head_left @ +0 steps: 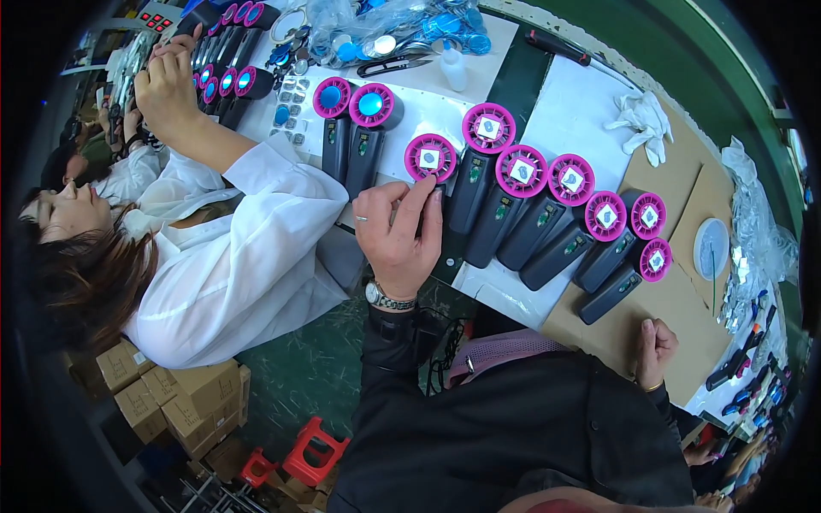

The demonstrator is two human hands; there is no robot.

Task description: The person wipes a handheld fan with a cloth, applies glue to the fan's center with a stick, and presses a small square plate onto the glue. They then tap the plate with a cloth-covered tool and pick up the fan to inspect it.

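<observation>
My left hand [398,235], with a ring and a wristwatch, is closed at a dark handheld device with a round pink head [430,145]. Its fingertips meet at the head's lower rim, and the hand covers the handle. A white square pad with a grey mark sits in the middle of that head. To its right lie several similar devices [522,171], pink heads away from me, each with a white pad. Near the table's front edge my right hand [656,350] is curled closed over brown cardboard; whatever may be inside the fingers is hidden.
Two devices with blue discs [370,104] lie at left, beside a sheet of small pads [291,115]. Behind are snips [393,66], a white bottle [453,68] and a bag of discs [402,30]. A screwdriver [556,47], glove [643,124] and white dish [711,248] lie right. A co-worker's arm [205,141] reaches left.
</observation>
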